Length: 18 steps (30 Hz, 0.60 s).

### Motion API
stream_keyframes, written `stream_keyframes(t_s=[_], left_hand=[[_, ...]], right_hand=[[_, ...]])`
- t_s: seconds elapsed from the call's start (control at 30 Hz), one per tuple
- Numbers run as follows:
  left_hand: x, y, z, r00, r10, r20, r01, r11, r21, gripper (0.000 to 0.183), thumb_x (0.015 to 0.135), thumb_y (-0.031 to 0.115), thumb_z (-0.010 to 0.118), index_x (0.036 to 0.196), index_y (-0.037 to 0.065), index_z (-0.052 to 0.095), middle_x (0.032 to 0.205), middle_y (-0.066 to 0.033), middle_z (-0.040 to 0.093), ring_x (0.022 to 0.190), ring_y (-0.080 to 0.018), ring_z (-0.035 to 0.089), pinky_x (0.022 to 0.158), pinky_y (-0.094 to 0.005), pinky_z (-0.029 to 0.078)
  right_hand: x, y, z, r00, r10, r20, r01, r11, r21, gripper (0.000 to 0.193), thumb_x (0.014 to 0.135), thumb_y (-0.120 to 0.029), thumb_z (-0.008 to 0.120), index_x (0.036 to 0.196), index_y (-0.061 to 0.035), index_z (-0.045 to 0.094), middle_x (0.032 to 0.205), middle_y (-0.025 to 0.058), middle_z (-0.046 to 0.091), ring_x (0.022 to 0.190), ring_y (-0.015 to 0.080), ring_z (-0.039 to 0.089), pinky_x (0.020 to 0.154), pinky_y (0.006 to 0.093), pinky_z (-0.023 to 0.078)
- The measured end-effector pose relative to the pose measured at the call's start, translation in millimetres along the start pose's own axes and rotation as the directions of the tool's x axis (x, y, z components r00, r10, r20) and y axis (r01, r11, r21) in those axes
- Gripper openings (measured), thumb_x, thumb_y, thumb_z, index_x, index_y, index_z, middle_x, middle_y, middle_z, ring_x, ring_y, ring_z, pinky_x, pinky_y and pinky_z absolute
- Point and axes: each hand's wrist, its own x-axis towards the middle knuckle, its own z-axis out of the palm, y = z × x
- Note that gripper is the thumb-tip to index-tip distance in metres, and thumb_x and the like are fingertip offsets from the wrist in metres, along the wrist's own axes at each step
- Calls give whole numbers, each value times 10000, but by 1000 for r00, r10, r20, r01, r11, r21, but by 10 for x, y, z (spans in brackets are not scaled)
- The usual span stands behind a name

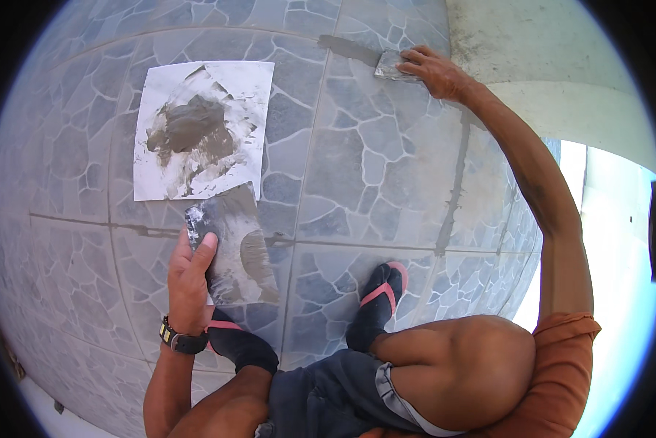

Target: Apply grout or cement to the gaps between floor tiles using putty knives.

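you seem to be filling the tile joint (353,50), right hand (443,76) holding a small scraper (391,66), left hand (189,281) a broad putty knife (237,252); next stroke probably needs steady pressure.

A wide, black-handled blade (234,255) is held, smeared with grey paste (256,252); a small grey scraper (392,66) is held against grey tiles (350,153).
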Motion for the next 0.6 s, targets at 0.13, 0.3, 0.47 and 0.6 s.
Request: stream_keyframes(t_s=[0.13, 0.3, 0.47, 0.6], left_hand=[[26, -10, 73, 1000, -4, -3, 4, 1000, -10, 381, 988, 156, 523, 1338, 16, 466, 1185, -46, 608, 1030, -115, 592, 897, -276, 479], [10, -11, 97, 1000, 6, 24, -5, 1000, -20, 382, 984, 142, 527, 1338, 14, 463, 1181, -47, 612, 1022, -118, 599, 892, -274, 484], [-18, -84, -13, 1000, -7, 22, 7, 1000, -19, 364, 983, 115, 527, 1322, -2, 464, 1168, -50, 608, 1006, -98, 589, 874, -260, 480], [-21, -250, -214, 999, -39, 25, 40, 998, -49, 388, 979, 104, 532, 1342, -7, 452, 1172, -54, 610, 996, -99, 592, 868, -261, 487]], right_hand=[[-732, 129, 323, 996, 92, 14, -92, 995, 42, 654, 678, 166, 611, 1277, -85, 538, 1334, 168, 514, 1256, 374, 446, 1072, 390, 415], [-1352, 267, 398, 943, 227, 245, -240, 970, 26, 564, 698, 142, 592, 1224, -53, 539, 1283, 164, 540, 1219, 353, 472, 996, 416, 454], [-1245, 174, -192, 888, 367, 278, -391, 919, 37, 358, 797, 46, 571, 1149, -20, 545, 1127, 174, 606, 1077, 306, 578, 868, 428, 503], [-493, -457, -1056, 846, 368, 386, -490, 252, 835, 367, 964, -191, 526, 1241, 48, 499, 1034, 196, 637, 929, 228, 673, 822, 356, 561]])
